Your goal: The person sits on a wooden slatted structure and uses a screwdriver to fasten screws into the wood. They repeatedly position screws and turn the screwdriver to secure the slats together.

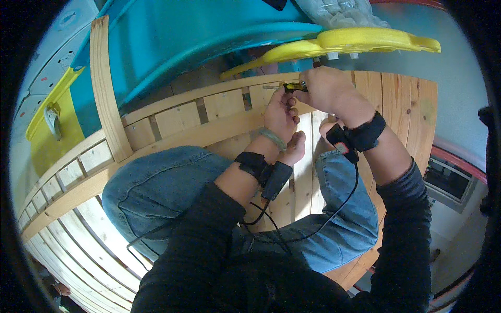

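- My right hand point(327, 88) was closed around a small tool point(294, 86) with a yellow and black handle, right up at the far rail point(219, 104) of the wooden deck point(402, 104).
- My left hand point(280, 116) sat just beside it, fingers curled, fingertips touching the tool's end. Couldn't tell if it was actually gripping anything or just steadying.
- The tool pointed left, at a screw point(270, 87) sticking out by the top of the slatted rail.
- I was kneeling on the deck planks in jeans point(156, 188), knees under my arms.
- Both wrists had black straps point(360, 136) on, with cables point(334, 208) running back toward my chest.
- Just past the rail sat a teal plastic slide point(182, 36), with a yellow plastic part point(360, 40) right above my hands.
- A wooden post point(104, 83) rose from the rail on my left.
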